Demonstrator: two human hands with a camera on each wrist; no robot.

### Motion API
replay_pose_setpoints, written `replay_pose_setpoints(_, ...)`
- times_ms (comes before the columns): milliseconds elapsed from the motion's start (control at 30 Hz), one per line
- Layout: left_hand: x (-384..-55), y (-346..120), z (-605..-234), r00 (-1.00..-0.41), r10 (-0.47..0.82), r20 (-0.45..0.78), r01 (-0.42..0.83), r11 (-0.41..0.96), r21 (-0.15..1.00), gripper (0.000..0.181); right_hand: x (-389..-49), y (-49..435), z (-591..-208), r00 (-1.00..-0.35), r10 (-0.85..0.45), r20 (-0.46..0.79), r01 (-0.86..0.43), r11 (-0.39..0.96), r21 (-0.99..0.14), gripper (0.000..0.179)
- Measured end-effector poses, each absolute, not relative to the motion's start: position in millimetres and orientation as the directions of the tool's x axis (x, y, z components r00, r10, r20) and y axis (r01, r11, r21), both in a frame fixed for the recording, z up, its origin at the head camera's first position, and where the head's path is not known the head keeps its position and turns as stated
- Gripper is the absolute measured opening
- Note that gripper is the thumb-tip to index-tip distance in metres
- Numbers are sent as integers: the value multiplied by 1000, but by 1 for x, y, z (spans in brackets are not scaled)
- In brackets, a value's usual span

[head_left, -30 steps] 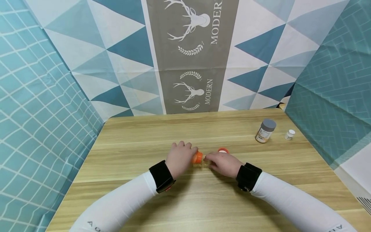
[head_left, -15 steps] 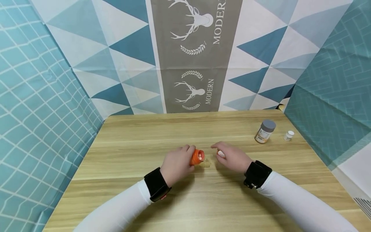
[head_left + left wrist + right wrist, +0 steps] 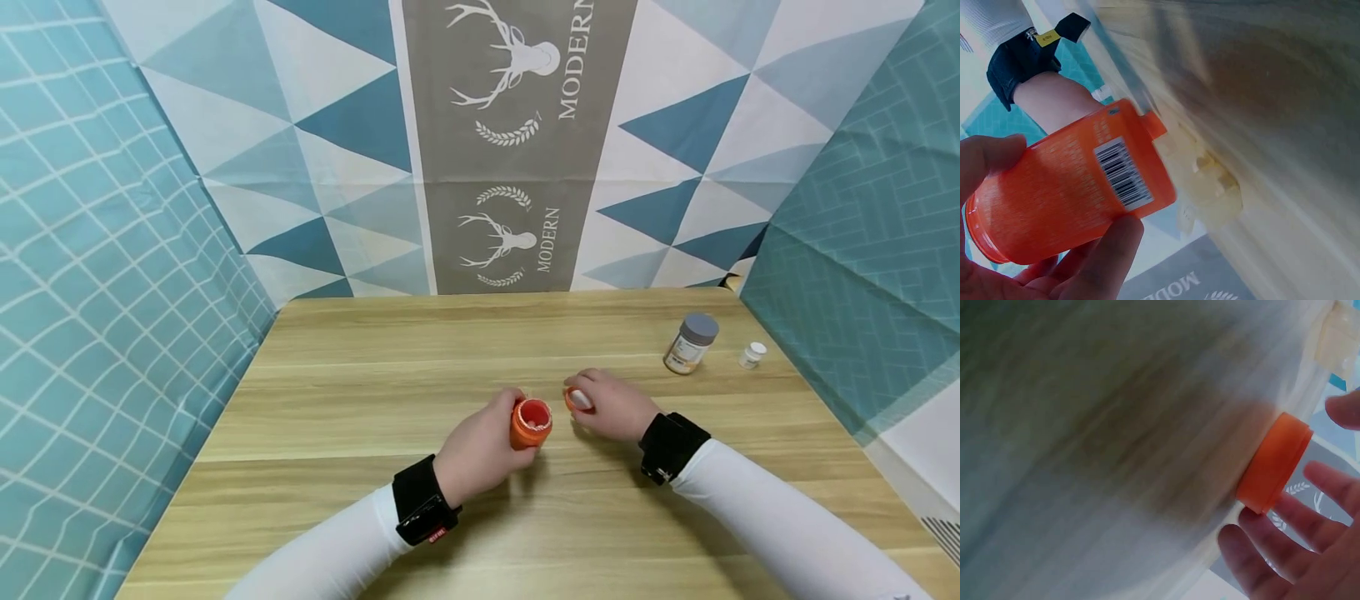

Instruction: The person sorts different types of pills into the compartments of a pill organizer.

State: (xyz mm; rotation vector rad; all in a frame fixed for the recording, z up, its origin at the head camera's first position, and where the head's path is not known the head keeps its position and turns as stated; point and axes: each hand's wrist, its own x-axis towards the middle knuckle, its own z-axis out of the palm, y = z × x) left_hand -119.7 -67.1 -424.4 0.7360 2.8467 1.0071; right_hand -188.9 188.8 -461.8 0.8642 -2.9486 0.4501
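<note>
Orange bottle in left hand, orange cap at right fingertips

Left hand wrapped round the orange bottle, thumb one side, fingers other side. Side grip probably chosen to leave the mouth uncovered. Bottle sits just above or on the table, mid-table; can't tell if base touches. Right hand loose, fingers spread, tips touching the orange cap; thumb apart from it, so looks like steadying, not a firm hold. Cap lies on table, pale inside facing up, likely why the liner shows from above. Clear holder near bottle base, contents unclear. Grey-lidded jar and small white bottle upright at far right, well apart from both hands, presumably to be out of the way.

Bottle looks: glossy orange, rounded, fine white print, barcode near base, uncapped, red inside. Something pale within, too small to identify.
</note>
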Motion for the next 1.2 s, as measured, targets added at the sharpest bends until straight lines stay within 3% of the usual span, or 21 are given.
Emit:
replay_pose_setpoints(267, -126, -63, -435, -896, 443, 38, 366, 686, 629, 68, -187, 187, -466, -846, -531, 59, -528, 814, -243, 45)
replay_pose_setpoints(800, -132, -62, -442, -895, 447, 10, 340, 667, 663, 72, -186, 189, -467, -834, -547, 70, -544, 795, -270, 40)
replay_pose_setpoints(1033, -132, -60, -443, -892, 452, 3, 339, 665, 665, 71, -179, 185, -446, -850, -515, 109, -509, 751, -421, 47)
replay_pose_setpoints(1200, -133, -59, -443, -889, 458, 13, 350, 661, 664, 71, -164, 173, -419, -851, -473, 229, -513, 652, -559, 46)
